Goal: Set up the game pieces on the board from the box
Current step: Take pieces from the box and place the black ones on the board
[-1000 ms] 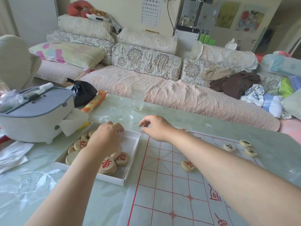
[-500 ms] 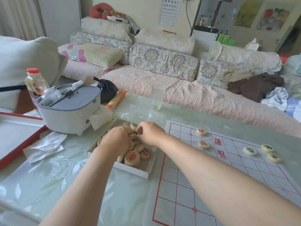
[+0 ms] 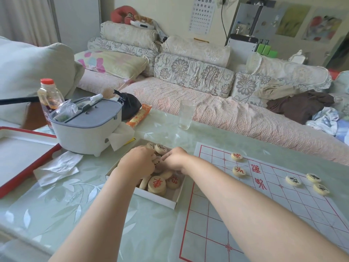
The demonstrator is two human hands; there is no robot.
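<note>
Five pieces point(image 3: 239, 171) sit on the board point(image 3: 264, 214) so far: two red-marked ones toward its far left and three dark-marked ones bunched at its right side. That is a small start, I'd say. Most of the grid lies bare, and the box point(image 3: 156, 199), just beside the board's left edge, has a heap point(image 3: 156, 183) of discs piled in it, so the bulk of the set is yet to be laid out.

Both hands are down in that heap, close together at the far half of the box. The left hand point(image 3: 138, 161) and the right hand point(image 3: 174, 160) each have their fingers curled downward among the discs. The fingertips are buried, so I cannot tell whether either has actually pinched a piece or is only sorting through them.

A second ago the right hand hovered above the box's far right corner with nothing in it, while the left was already inside. Half a second ago it had dropped in beside the left, and they look much the same now. The count on the board has not changed in that half second.

Round about on the table point(image 3: 94, 214) stand a glass point(image 3: 186, 114) on the far side, a grey-lidded container point(image 3: 85, 129) and a bottle point(image 3: 49, 95) to the left, and a red-edged tray point(image 3: 24, 167) at the far left.
</note>
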